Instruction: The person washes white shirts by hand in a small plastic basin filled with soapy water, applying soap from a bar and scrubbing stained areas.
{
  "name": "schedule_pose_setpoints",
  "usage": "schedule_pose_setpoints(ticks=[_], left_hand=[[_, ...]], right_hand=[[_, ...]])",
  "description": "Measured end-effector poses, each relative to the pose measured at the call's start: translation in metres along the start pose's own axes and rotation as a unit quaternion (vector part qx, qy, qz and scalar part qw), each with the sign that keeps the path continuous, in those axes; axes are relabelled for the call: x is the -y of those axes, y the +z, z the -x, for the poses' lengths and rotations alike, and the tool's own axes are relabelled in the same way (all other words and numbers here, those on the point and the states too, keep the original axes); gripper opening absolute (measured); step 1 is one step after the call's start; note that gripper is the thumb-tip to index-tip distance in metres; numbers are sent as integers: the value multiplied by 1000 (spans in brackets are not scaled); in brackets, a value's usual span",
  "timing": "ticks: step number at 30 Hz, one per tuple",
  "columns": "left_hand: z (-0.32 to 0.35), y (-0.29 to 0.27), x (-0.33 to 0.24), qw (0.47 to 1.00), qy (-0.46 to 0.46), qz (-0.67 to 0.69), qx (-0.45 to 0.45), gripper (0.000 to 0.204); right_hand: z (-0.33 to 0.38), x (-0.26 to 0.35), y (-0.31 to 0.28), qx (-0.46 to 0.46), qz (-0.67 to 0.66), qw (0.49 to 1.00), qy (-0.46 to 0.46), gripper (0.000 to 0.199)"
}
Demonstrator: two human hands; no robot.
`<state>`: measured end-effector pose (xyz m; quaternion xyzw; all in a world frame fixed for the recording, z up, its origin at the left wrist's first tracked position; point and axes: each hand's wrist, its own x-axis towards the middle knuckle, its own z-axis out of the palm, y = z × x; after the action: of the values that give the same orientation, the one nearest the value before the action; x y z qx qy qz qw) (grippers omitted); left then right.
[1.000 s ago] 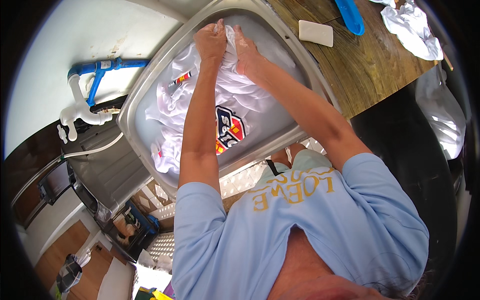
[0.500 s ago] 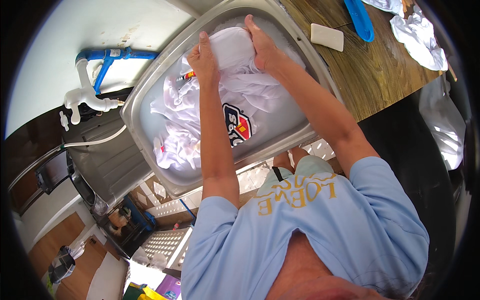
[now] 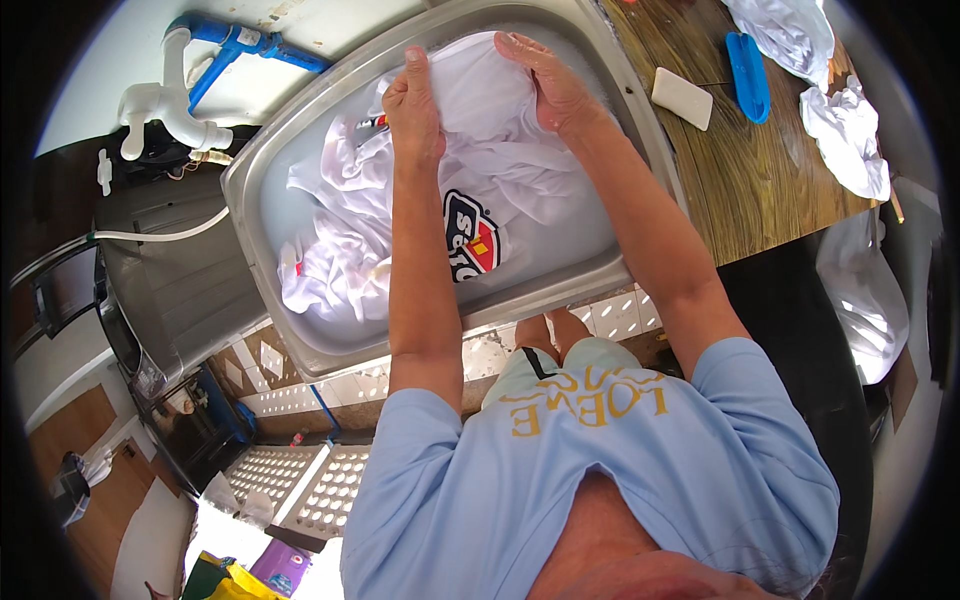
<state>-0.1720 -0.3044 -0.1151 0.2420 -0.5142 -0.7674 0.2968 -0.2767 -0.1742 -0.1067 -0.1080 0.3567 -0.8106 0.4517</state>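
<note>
My left hand [image 3: 413,110] grips one side of a white garment [image 3: 480,85], thumb pointing up. On the other side my right hand [image 3: 552,85] holds it, fingers bent over its upper edge. A section of wet cloth is spread between the two hands. The rest of the garment lies bunched in cloudy water inside a grey basin [image 3: 250,245]. A dark, red and yellow print [image 3: 475,240] shows on the cloth between my forearms. Part of the fabric is hidden under my left forearm.
Right of the basin, a wooden counter [image 3: 735,185] bears a white soap bar [image 3: 683,99], an oblong blue plastic piece [image 3: 748,78] and crumpled white cloths [image 3: 845,140]. At the left are a white tap [image 3: 165,110], a blue pipe [image 3: 240,42] and a pale hose [image 3: 165,236].
My view has shifted, so the counter things sit lower and farther right. My right fingers have bent further over the cloth's edge. Both hands keep hold of the garment.
</note>
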Motion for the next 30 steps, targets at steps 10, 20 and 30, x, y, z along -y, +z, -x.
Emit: schedule_pose_setpoints(ticks=[10,20,30], left_hand=[[6,4,-13,999,-30,35,13,34],[6,-14,-21,986,-81,-11,144,29],[7,-4,-20,989,-23,9,144,25]], right_hand=[[-9,-2,-11,33,-2,999,-2,22],[-7,0,-3,35,10,999,-12,21],[-1,-1,8,24,144,987,-74,39]])
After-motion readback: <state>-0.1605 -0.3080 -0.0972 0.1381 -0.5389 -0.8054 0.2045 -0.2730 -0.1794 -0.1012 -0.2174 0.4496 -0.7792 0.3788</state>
